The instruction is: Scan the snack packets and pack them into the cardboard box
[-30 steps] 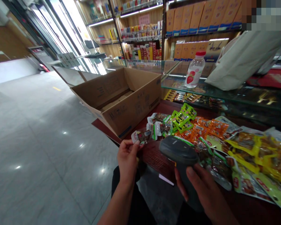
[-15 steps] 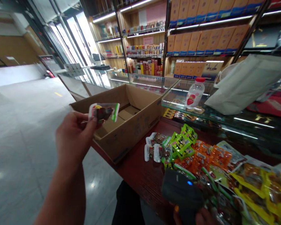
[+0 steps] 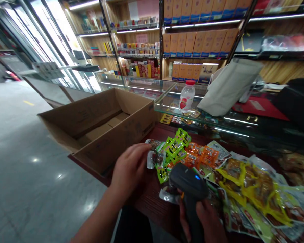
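My left hand (image 3: 129,167) reaches to the left end of the pile, its curled fingers closed at the edge of a clear snack packet (image 3: 154,145) with brown contents. The hand hides part of that packet. Just below the fingertips lies another clear packet (image 3: 157,158) with a white end. My right hand (image 3: 205,216) is wrapped round the handle of a dark barcode scanner (image 3: 188,182) with a blue light lit on top. Under the scanner's head is a further clear packet (image 3: 170,195), partly covered. Green packets (image 3: 176,145) and orange packets (image 3: 209,155) lie beyond it.
An open cardboard box (image 3: 121,135) stands at the left on the dark red tabletop (image 3: 147,199). Yellow-edged packets (image 3: 253,182) spread to the right. Behind, a bottle with a red cap (image 3: 186,98) and a pale bag (image 3: 225,91) stand on the glass counter (image 3: 164,106).
My left hand has come down and right, from beside the box with a clear packet to the packets on the table. The scanner has risen into fuller view. The whole view has turned right.
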`<action>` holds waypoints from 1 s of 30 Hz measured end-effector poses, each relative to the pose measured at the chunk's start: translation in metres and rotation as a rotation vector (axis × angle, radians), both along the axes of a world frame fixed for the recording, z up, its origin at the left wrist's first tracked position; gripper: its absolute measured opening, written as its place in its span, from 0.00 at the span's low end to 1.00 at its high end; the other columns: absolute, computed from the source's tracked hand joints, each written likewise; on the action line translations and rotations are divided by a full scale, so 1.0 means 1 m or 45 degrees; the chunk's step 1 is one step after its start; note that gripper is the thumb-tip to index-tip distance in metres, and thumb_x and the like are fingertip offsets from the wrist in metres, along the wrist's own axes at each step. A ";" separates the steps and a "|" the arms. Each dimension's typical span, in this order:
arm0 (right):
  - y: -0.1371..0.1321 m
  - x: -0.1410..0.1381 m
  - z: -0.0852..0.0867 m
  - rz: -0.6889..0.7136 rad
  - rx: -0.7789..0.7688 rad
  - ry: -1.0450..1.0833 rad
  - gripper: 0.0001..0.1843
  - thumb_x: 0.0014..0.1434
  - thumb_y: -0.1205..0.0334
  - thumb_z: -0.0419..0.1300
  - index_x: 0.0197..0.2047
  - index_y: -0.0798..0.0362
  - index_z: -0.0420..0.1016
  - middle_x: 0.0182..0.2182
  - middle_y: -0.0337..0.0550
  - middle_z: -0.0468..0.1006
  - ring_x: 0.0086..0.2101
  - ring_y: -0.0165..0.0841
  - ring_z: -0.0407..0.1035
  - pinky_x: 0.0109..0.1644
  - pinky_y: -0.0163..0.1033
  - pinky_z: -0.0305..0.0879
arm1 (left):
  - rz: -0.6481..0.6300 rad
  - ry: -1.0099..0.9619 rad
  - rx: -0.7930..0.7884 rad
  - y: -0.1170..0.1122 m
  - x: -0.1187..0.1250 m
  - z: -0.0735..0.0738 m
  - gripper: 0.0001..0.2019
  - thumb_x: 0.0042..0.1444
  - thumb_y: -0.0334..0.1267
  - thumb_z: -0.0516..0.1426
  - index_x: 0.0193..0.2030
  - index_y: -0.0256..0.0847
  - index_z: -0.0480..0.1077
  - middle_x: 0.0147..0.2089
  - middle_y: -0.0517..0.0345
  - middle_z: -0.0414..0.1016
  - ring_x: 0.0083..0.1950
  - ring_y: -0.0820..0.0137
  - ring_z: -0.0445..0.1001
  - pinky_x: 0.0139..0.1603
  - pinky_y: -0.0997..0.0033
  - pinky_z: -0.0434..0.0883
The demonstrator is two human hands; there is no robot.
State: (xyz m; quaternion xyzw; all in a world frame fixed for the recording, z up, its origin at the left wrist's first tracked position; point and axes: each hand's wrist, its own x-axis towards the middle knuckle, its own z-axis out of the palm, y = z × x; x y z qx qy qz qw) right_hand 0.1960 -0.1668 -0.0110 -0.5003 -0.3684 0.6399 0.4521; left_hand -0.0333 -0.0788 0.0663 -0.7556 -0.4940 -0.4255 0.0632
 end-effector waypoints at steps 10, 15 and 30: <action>-0.003 0.036 0.016 -0.145 0.050 0.233 0.27 0.60 0.35 0.61 0.33 0.54 0.76 0.16 0.39 0.72 0.15 0.27 0.61 0.19 0.31 0.58 | 0.124 -0.112 -0.401 0.047 0.027 -0.061 0.09 0.60 0.31 0.59 0.45 0.39 0.79 0.50 0.47 0.81 0.55 0.55 0.77 0.59 0.52 0.72; -0.005 0.049 0.020 -0.195 0.131 0.173 0.25 0.62 0.38 0.61 0.32 0.53 0.73 0.15 0.37 0.71 0.15 0.29 0.62 0.19 0.32 0.58 | 0.168 -0.068 -0.346 0.029 0.035 -0.064 0.04 0.60 0.33 0.61 0.39 0.40 0.78 0.43 0.49 0.81 0.48 0.57 0.77 0.54 0.54 0.72; -0.012 0.073 0.029 -0.433 0.202 0.216 0.23 0.59 0.38 0.65 0.35 0.52 0.74 0.15 0.35 0.71 0.15 0.27 0.61 0.18 0.32 0.59 | -0.333 0.645 -0.734 0.079 0.131 -0.029 0.17 0.54 0.27 0.61 0.51 0.35 0.77 0.49 0.42 0.79 0.55 0.55 0.73 0.64 0.57 0.65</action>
